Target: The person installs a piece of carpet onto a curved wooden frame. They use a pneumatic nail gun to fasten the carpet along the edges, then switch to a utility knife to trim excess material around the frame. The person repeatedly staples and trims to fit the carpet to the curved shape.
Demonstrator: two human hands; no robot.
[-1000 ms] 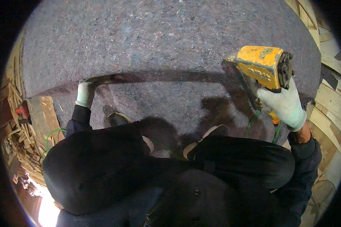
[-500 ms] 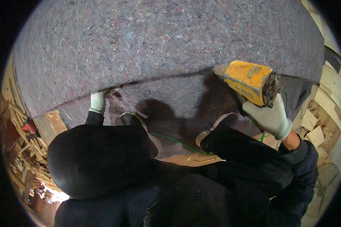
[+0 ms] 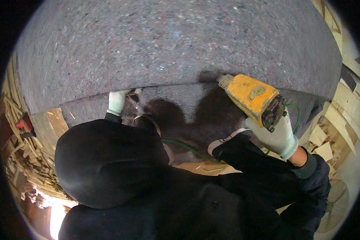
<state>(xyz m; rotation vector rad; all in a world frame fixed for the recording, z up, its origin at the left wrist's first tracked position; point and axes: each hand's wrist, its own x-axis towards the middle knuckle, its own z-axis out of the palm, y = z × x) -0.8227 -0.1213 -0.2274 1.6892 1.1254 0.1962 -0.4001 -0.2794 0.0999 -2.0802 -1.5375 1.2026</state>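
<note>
Speckled grey felt covers a large bulky form in front of me, its lower edge running across the view. My right hand, in a white glove, is closed around the handle of a yellow pneumatic nail or staple gun. The gun's nose points up and left, at the felt just above the edge; whether it touches, I cannot tell. Farther left, my left hand, also gloved, is closed at the felt's lower edge, fingertips partly hidden beneath it. A small pale scrap shows beside those fingers.
A green air hose runs between my shoes and up to the gun. Wood scraps are piled at left near a red tool. More wooden pieces lie at right, above a round fan. Brown board lies below my feet.
The gun has shifted left and slightly down in view, still in my right hand. My left hand has slid right along the felt edge.
</note>
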